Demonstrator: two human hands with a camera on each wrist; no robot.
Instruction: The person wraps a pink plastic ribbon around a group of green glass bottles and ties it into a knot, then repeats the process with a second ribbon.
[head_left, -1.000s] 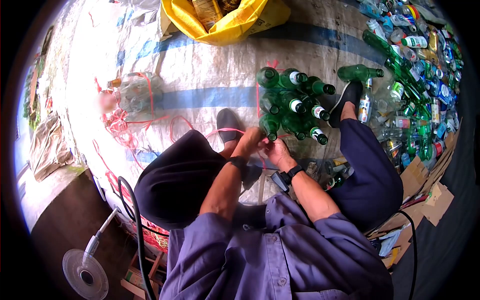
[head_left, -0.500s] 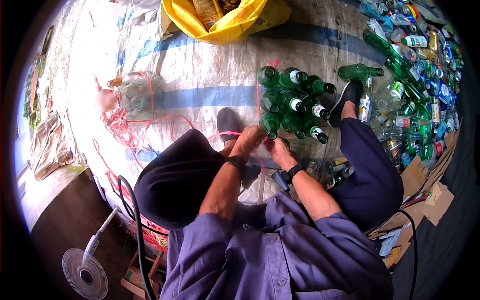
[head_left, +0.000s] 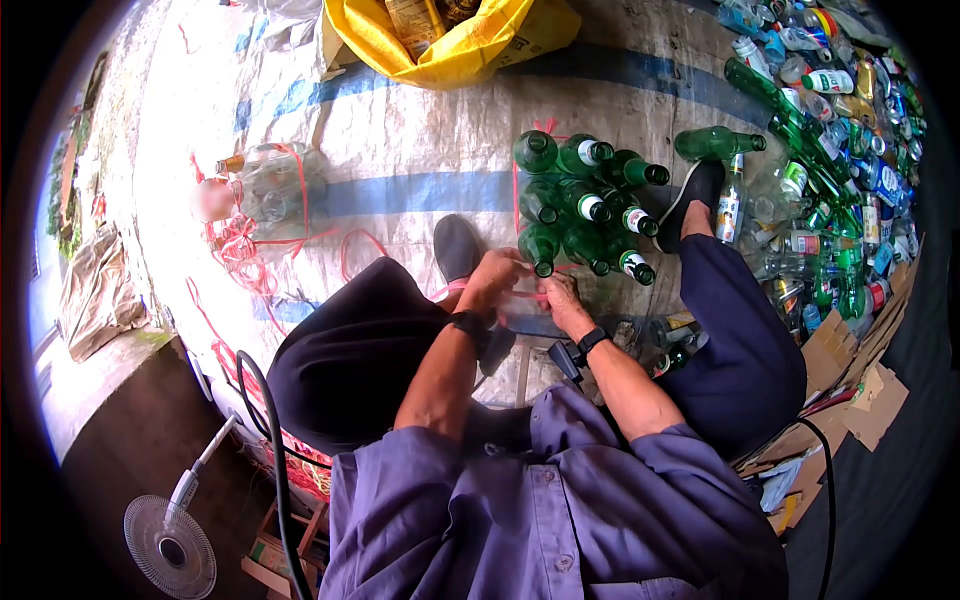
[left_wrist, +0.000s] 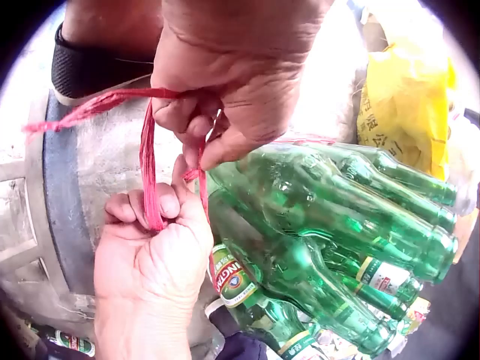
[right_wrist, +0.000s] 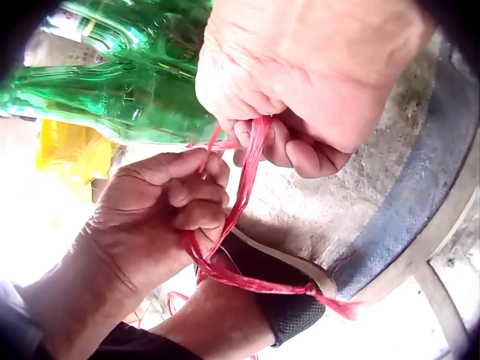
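Read the hand state first. Your left hand (head_left: 497,278) pinches the pink string (left_wrist: 148,165) between curled fingers and thumb. Your right hand (head_left: 563,300) grasps the same string, its fingers closed around a strand. The hands work close together, knuckles raised, with one length of string spanning the gap between them and a frayed free end (right_wrist: 337,306) projecting past the left hand.

Locate the string relative to the green bottles (head_left: 580,205). The bottles form a tight group on the sheet (head_left: 420,200), directly beyond your hands and toward your right. A string line (head_left: 516,190) runs along the left side of the group, and a small tuft (head_left: 546,126) protrudes at its far side. Some bottles carry white neck labels.

Note the surrounding items. Your left shoe (head_left: 458,247) is beside the left hand; your right shoe (head_left: 703,190) is to the right of the group, near a single green bottle (head_left: 718,144) lying on its side. A bundle of clear bottles (head_left: 272,190) with pink string around it is well to the left. The yellow bag (head_left: 450,50) is at the far side, and a pile of mixed bottles and cans (head_left: 840,150) is at the far right.
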